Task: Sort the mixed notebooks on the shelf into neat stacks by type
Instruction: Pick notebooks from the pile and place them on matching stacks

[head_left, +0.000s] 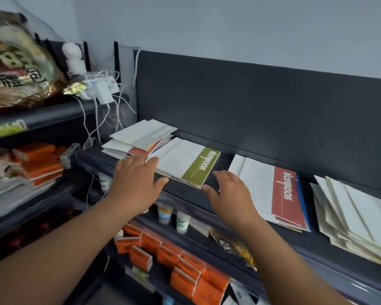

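The green notebook stack (186, 167) is lying on the shelf (226, 159). The left grip (136, 179) is being held open at its left edge, the right grip (227, 194) open just right of it; nothing is being held. Both sides should be pushed in evenly.

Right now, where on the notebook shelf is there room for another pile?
Bare shelf shows between the green-banded stack and the red-banded stack. A narrower strip lies between the red-banded stack and the plain pile. The left end is crowded: the messy pile butts against the green-banded stack.
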The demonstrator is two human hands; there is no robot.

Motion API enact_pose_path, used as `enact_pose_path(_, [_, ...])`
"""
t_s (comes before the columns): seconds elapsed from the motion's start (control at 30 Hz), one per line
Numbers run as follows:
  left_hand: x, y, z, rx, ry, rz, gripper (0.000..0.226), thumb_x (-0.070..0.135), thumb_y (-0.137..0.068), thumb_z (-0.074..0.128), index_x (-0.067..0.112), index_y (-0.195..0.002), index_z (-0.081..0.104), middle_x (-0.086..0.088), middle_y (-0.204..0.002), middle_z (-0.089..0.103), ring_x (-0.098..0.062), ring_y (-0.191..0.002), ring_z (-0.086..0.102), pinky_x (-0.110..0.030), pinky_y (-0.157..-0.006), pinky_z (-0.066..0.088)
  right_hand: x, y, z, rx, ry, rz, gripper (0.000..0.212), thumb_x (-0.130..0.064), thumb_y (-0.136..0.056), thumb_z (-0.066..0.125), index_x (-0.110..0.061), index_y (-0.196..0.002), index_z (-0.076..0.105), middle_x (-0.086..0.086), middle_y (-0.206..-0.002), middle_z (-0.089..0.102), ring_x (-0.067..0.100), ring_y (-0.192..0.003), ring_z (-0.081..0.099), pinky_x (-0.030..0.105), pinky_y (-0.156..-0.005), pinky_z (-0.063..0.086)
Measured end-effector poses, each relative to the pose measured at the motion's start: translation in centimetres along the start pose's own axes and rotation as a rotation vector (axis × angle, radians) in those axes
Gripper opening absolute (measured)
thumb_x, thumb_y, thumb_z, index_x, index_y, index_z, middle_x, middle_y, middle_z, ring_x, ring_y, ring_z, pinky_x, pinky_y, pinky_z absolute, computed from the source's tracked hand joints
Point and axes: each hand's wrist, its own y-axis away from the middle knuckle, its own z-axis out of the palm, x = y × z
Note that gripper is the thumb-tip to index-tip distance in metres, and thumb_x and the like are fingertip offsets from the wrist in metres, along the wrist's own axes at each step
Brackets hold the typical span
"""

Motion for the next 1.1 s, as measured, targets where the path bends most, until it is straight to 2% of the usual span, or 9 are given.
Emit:
enact_pose_path(0.17, [-3.8, -2.3, 1.0, -0.032, 0.026, -0.013, 0.061, 0.056, -0.093, 0.039, 0.023, -0.145, 0.036, -0.003, -0.144, 0.045, -0.024, -0.135, 0.036, -0.042, -0.110, 0.027, -2.5, -3.2, 2.3, -0.057, -0.030, 0.033, 0.056, -0.043, -0.099, 0.049, -0.015, -0.146, 0.040, 0.005, -0.150, 0.041, 0.026, -0.137, 0.038, 0.041, -0.113, 0.033])
enact_pose_path(0.33, [-4.6, -5.3, 2.8, -0.031, 0.056, -0.006, 0.056, 0.052, -0.094, 0.042, 0.023, -0.142, 0.038, -0.001, -0.141, 0.047, -0.022, -0.130, 0.040, -0.039, -0.108, 0.030, -2.9, -7.6, 3.9, -0.101, -0.063, 0.078, 0.054, -0.041, -0.099, 0.049, -0.012, -0.144, 0.040, 0.009, -0.149, 0.040, 0.031, -0.133, 0.041, 0.040, -0.108, 0.036])
enact_pose_path(0.53, [-4.4, -9.7, 5.7, -0.132, 0.054, 0.022, 0.054, 0.051, -0.096, 0.041, 0.017, -0.137, 0.041, -0.005, -0.138, 0.048, -0.024, -0.130, 0.037, -0.038, -0.108, 0.030, -2.2, -12.8, 5.7, -0.115, -0.135, 0.194, 0.050, -0.037, -0.098, 0.051, -0.011, -0.140, 0.041, 0.010, -0.139, 0.047, 0.032, -0.125, 0.047, 0.040, -0.099, 0.043])
enact_pose_path(0.67, [-3.8, -12.0, 7.6, -0.223, 0.104, 0.036, 0.055, 0.051, -0.096, 0.042, 0.015, -0.138, 0.041, -0.007, -0.135, 0.051, -0.026, -0.126, 0.043, -0.038, -0.105, 0.034, -0.8, -14.6, 7.2, -0.138, -0.119, 0.282, 0.053, -0.042, -0.094, 0.054, -0.014, -0.137, 0.041, 0.009, -0.131, 0.051, 0.032, -0.118, 0.051, 0.046, -0.098, 0.048])
enact_pose_path(0.83, [-3.8, -15.5, 9.7, -0.290, 0.122, 0.101, 0.057, 0.055, -0.095, 0.039, 0.018, -0.138, 0.039, -0.004, -0.131, 0.055, -0.024, -0.120, 0.049, -0.039, -0.101, 0.041, 0.1, -16.0, 8.1, -0.181, -0.024, 0.406, 0.062, -0.051, -0.093, 0.052, -0.016, -0.141, 0.035, 0.009, -0.137, 0.050, 0.034, -0.126, 0.045, 0.045, -0.104, 0.043])
enact_pose_path(0.93, [-3.8, -17.2, 10.9, -0.358, 0.085, 0.148, 0.061, 0.057, -0.096, 0.034, 0.018, -0.143, 0.034, -0.004, -0.136, 0.051, -0.025, -0.125, 0.045, -0.038, -0.103, 0.037, -0.3, -16.9, 8.5, -0.194, 0.056, 0.463, 0.068, -0.056, -0.092, 0.049, -0.018, -0.145, 0.030, 0.008, -0.142, 0.046, 0.034, -0.132, 0.039, 0.046, -0.107, 0.037])
enact_pose_path(1.0, [-3.9, -17.9, 11.7, -0.401, 0.048, 0.204, 0.064, 0.058, -0.096, 0.032, 0.019, -0.146, 0.029, -0.005, -0.142, 0.047, -0.025, -0.130, 0.041, -0.037, -0.105, 0.033, -0.9, -17.2, 9.0, -0.199, 0.060, 0.485, 0.069, -0.056, -0.092, 0.049, -0.019, -0.147, 0.029, 0.008, -0.144, 0.044, 0.034, -0.135, 0.036, 0.047, -0.108, 0.036])
enact_pose_path(1.1, [-4.2, -18.6, 12.4, -0.380, 0.022, 0.276, 0.064, 0.059, -0.095, 0.032, 0.020, -0.146, 0.029, -0.006, -0.138, 0.049, -0.024, -0.128, 0.042, -0.036, -0.104, 0.033, -1.6, -17.8, 9.4, -0.144, -0.019, 0.546, 0.066, -0.054, -0.091, 0.052, -0.020, -0.145, 0.032, 0.008, -0.142, 0.046, 0.033, -0.133, 0.038, 0.047, -0.107, 0.037])
